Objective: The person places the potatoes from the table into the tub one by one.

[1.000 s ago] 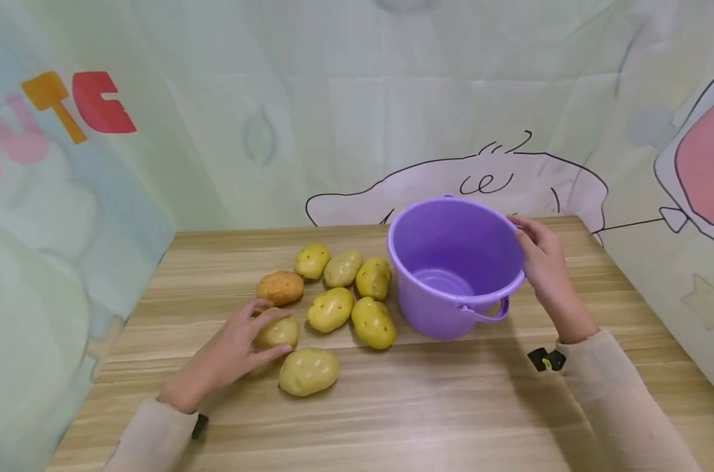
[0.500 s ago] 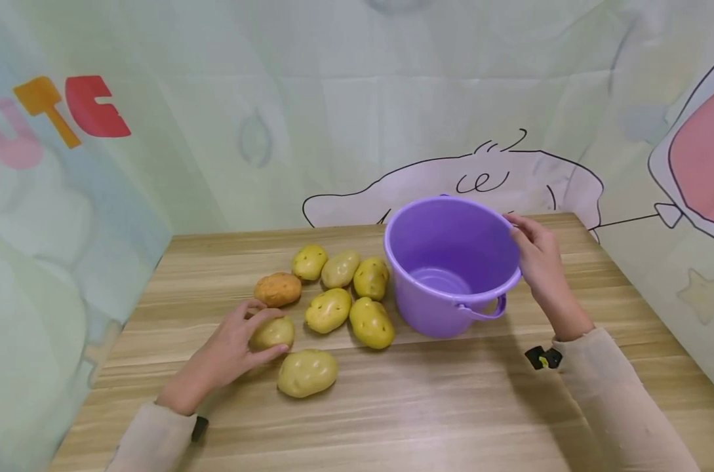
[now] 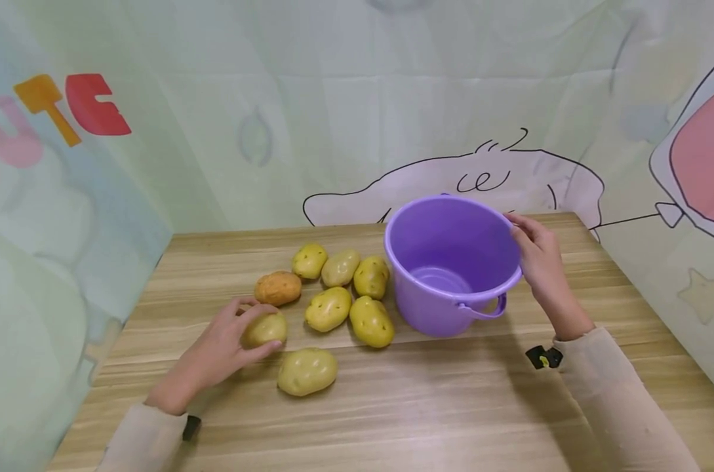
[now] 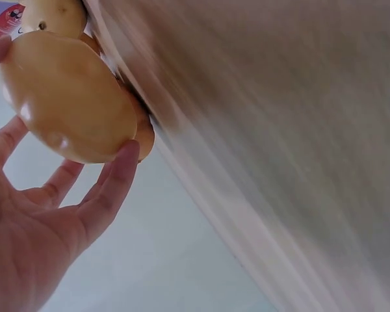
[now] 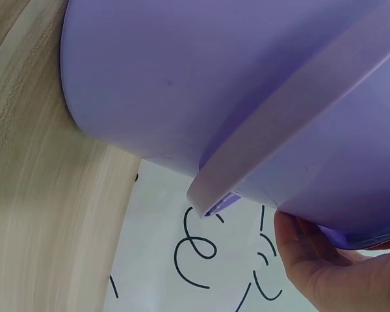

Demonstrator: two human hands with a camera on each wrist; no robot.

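Observation:
In the head view my left hand (image 3: 218, 344) holds a pale yellow potato (image 3: 268, 329), thumb on the near side and fingers on the far side. The left wrist view shows this potato (image 4: 68, 97) between the thumb and fingertips, its underside in sight. Whether it touches the table I cannot tell. My right hand (image 3: 542, 259) grips the right rim of an upright purple bucket (image 3: 430, 311), which has nothing inside. In the right wrist view, fingers and thumb pinch the rim, and the bucket's handle (image 5: 299, 110) hangs down along its side.
A brownish-orange potato (image 3: 278, 288) lies just beyond my left hand. Nearer me is another pale potato (image 3: 307, 372). Several yellow potatoes (image 3: 328, 309) cluster left of the bucket. The wooden table (image 3: 427, 413) ends at a printed cloth backdrop (image 3: 215, 131).
My left hand has closed in on the potato and shifted it slightly left, away from the nearby pale one. The right hand stays on the bucket rim. The head view has shifted a little.

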